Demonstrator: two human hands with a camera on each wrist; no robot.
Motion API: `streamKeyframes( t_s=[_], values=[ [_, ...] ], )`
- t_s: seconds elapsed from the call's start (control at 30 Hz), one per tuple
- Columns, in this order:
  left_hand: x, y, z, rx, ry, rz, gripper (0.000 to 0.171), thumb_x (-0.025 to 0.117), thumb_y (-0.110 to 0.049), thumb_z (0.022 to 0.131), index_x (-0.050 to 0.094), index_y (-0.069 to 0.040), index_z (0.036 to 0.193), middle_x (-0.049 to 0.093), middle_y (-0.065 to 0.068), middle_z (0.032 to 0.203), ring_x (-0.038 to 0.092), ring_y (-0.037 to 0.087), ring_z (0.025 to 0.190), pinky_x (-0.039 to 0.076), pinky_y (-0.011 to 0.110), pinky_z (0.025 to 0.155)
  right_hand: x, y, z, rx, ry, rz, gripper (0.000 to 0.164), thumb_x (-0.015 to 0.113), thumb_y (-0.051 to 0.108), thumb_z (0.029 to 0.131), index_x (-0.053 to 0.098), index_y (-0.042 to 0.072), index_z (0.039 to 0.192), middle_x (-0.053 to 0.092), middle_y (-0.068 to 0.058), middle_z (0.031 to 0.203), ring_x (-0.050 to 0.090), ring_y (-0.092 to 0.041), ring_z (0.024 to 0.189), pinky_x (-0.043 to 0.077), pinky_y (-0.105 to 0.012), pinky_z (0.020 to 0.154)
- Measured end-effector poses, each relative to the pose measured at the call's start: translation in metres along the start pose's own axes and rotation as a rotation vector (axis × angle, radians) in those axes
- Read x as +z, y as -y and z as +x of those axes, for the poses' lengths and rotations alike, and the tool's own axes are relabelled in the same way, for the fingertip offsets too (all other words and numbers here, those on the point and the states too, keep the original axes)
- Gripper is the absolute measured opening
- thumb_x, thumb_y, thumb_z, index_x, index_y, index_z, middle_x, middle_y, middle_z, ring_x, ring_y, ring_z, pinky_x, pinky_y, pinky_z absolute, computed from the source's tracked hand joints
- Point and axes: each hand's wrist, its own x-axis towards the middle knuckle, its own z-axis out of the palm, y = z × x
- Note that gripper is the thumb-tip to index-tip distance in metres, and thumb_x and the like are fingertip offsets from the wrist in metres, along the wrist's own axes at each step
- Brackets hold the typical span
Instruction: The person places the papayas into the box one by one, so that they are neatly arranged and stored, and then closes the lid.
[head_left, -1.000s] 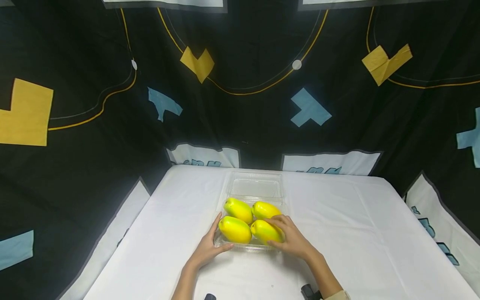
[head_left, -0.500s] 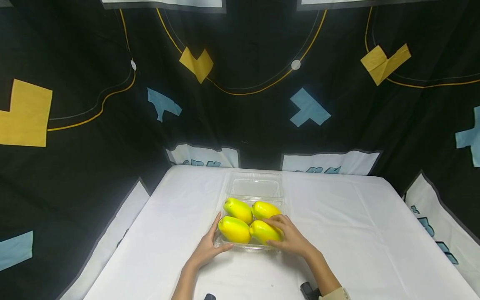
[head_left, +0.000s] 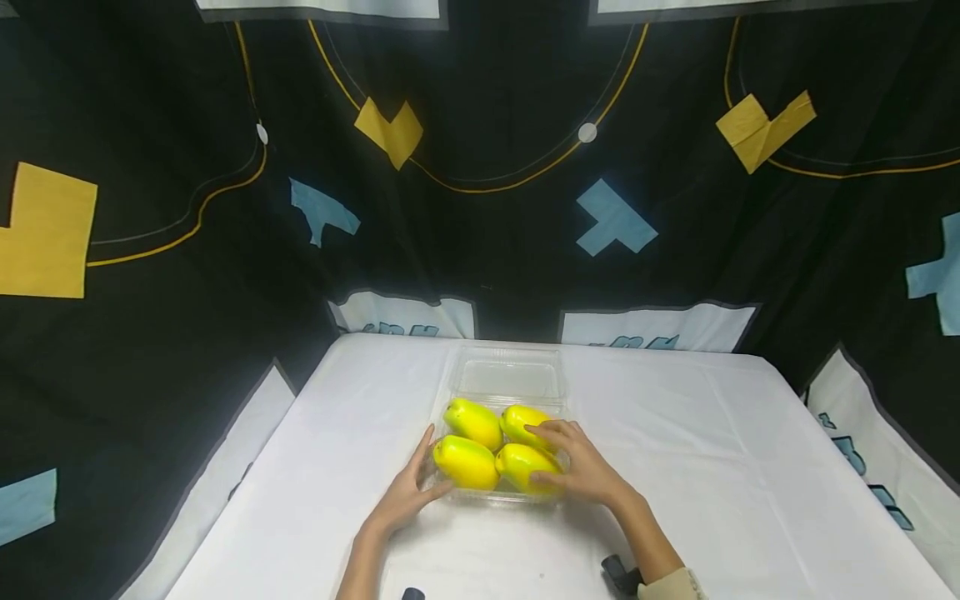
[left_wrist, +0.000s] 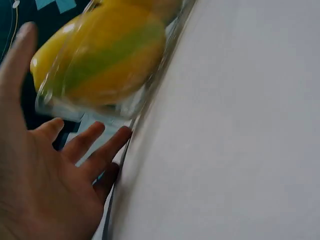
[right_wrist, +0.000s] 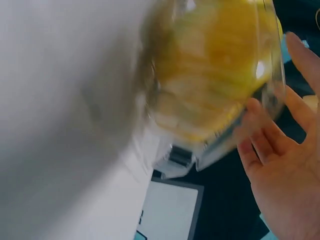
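Several yellow-green mangoes lie in two rows in a clear plastic clamshell box, its lid folded back flat behind them. My left hand is spread at the box's front left corner, beside the front left mango. In the left wrist view its fingers are loosely extended just off the clear wall. My right hand is at the right side, thumb and fingertips overlapping the front right mango in the head view. The right wrist view shows its fingers relaxed along the box's outer side. The back left mango is unobstructed.
A white cloth covers the table. Dark curtains with yellow and blue patches hang behind and at both sides. Dark objects, one a black strap piece, show near the wrists at the front edge.
The right fingers have spread and eased off the front right mango. My left hand has shifted slightly left, away from the box. The mangoes stay in their places.
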Motion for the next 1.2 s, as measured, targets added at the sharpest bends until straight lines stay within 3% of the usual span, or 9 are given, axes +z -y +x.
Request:
streamKeyframes(
  t_s=[0.13,0.2,0.33,0.47,0.6,0.73,0.9,1.0,1.2],
  values=[
    [-0.017,-0.006,0.012,-0.055,-0.022,-0.049,0.060,0.038,-0.046,0.096,0.017,-0.026,0.149,0.038,0.009,0.144,0.040,0.036,0.126,0.012,0.070,0.100,-0.014,-0.005,0.008,-0.027,-0.097,-0.016,0.060,0.073,0.041,0.077,0.054,0.021,0.130,0.048,-0.002,0.129,0.040,-0.022,0.118,0.039,-0.054,0.095],
    [-0.027,-0.012,0.024,-0.066,-0.048,-0.036,0.057,0.030,-0.048,0.098,0.021,-0.022,0.148,0.042,0.011,0.140,0.045,0.035,0.122,0.011,0.069,0.101,-0.023,-0.008,0.014,-0.037,-0.159,-0.027,0.055,0.072,0.036,0.079,0.055,0.021,0.129,0.049,-0.003,0.129,0.040,-0.022,0.117,0.039,-0.055,0.094],
    [-0.044,-0.026,0.058,-0.061,-0.105,0.085,0.059,0.036,-0.048,0.097,0.027,-0.017,0.146,0.047,0.014,0.136,0.051,0.033,0.116,0.026,0.062,0.101,-0.039,-0.012,0.029,-0.040,-0.285,-0.040,0.048,0.071,0.028,0.082,0.056,0.019,0.127,0.051,-0.006,0.128,0.041,-0.025,0.117,0.038,-0.055,0.094],
    [-0.058,-0.040,0.099,-0.011,-0.108,0.168,0.059,0.047,-0.045,0.094,0.032,-0.016,0.144,0.049,0.015,0.133,0.051,0.034,0.117,0.038,0.054,0.097,-0.052,-0.017,0.046,-0.012,-0.366,-0.002,0.042,0.068,0.022,0.085,0.057,0.015,0.125,0.051,-0.009,0.127,0.041,-0.028,0.118,0.040,-0.054,0.093],
    [-0.064,-0.046,0.135,0.046,-0.087,0.211,0.054,0.048,-0.038,0.096,0.034,-0.015,0.143,0.050,0.018,0.131,0.051,0.036,0.116,0.040,0.053,0.096,-0.055,-0.031,0.065,0.060,-0.378,0.080,0.042,0.064,0.024,0.088,0.055,0.013,0.128,0.050,-0.011,0.129,0.043,-0.030,0.117,0.043,-0.050,0.093],
    [-0.062,-0.039,0.160,0.018,-0.073,0.251,0.050,0.046,-0.035,0.097,0.036,-0.017,0.143,0.050,0.019,0.130,0.051,0.036,0.114,0.042,0.050,0.096,-0.049,-0.052,0.082,0.185,-0.333,0.175,0.049,0.059,0.031,0.091,0.048,0.010,0.134,0.045,-0.013,0.137,0.042,-0.034,0.121,0.041,-0.048,0.097],
    [-0.052,-0.023,0.175,-0.092,0.040,0.260,0.052,0.044,-0.035,0.098,0.032,-0.016,0.145,0.044,0.021,0.135,0.054,0.036,0.112,0.038,0.049,0.099,-0.034,-0.078,0.092,0.374,-0.262,0.258,0.052,0.051,0.034,0.095,0.041,0.009,0.139,0.037,-0.017,0.142,0.038,-0.037,0.126,0.035,-0.051,0.102],
    [-0.046,-0.016,0.176,-0.140,0.110,0.260,0.052,0.044,-0.034,0.098,0.031,-0.016,0.145,0.041,0.019,0.139,0.044,0.037,0.122,0.029,0.054,0.104,-0.024,-0.089,0.092,0.443,-0.213,0.286,0.048,0.046,0.028,0.097,0.040,0.007,0.140,0.037,-0.022,0.141,0.036,-0.040,0.127,0.031,-0.052,0.103],
    [-0.039,-0.011,0.178,-0.136,0.146,0.303,0.047,0.039,-0.033,0.099,0.035,-0.021,0.144,0.035,0.010,0.145,0.024,0.034,0.135,0.016,0.056,0.108,-0.014,-0.101,0.089,0.483,-0.168,0.262,0.042,0.039,0.020,0.100,0.040,0.004,0.139,0.038,-0.023,0.139,0.033,-0.040,0.129,0.025,-0.052,0.106]
  ],
)
